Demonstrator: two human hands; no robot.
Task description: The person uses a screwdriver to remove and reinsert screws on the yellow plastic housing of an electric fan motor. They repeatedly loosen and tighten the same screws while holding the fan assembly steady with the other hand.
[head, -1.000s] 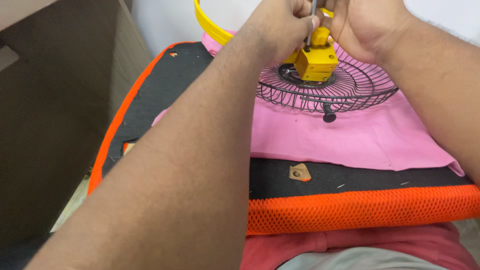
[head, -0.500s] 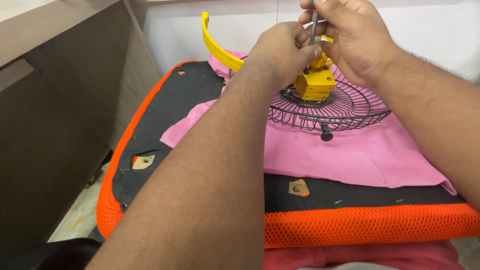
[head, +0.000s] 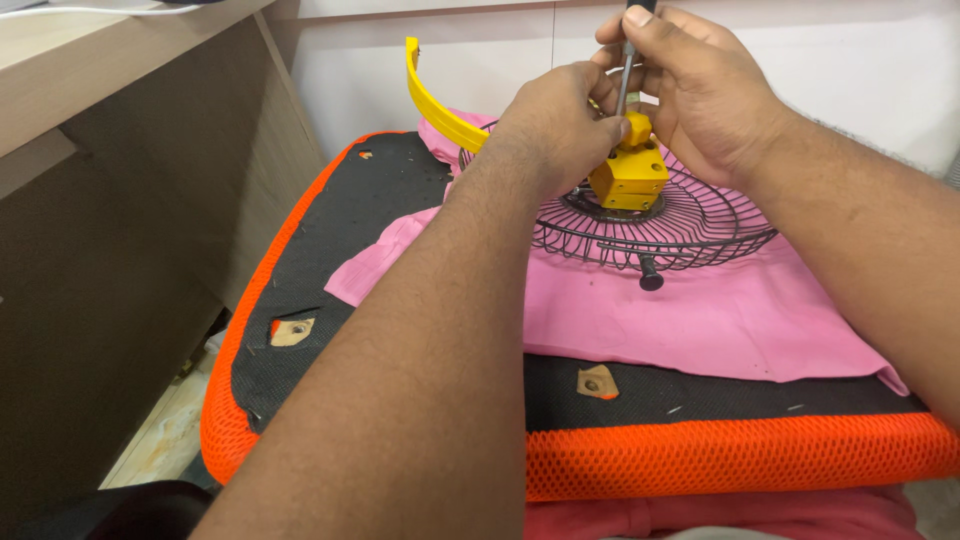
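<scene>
My right hand (head: 700, 95) pinches the screwdriver (head: 626, 75) upright over the yellow block (head: 630, 178); my left hand (head: 555, 125), fingers curled, steadies that block on the wire grille (head: 690, 235).

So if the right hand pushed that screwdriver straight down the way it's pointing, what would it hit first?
Most likely the yellow block. The right hand holds the screwdriver upright, its tip at the block's top, beside the left hand. The wire fan guard lies under the block.

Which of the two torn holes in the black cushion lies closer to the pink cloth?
The right tear, just below the pink cloth edge. The left tear sits farther off, near the orange border.
</scene>
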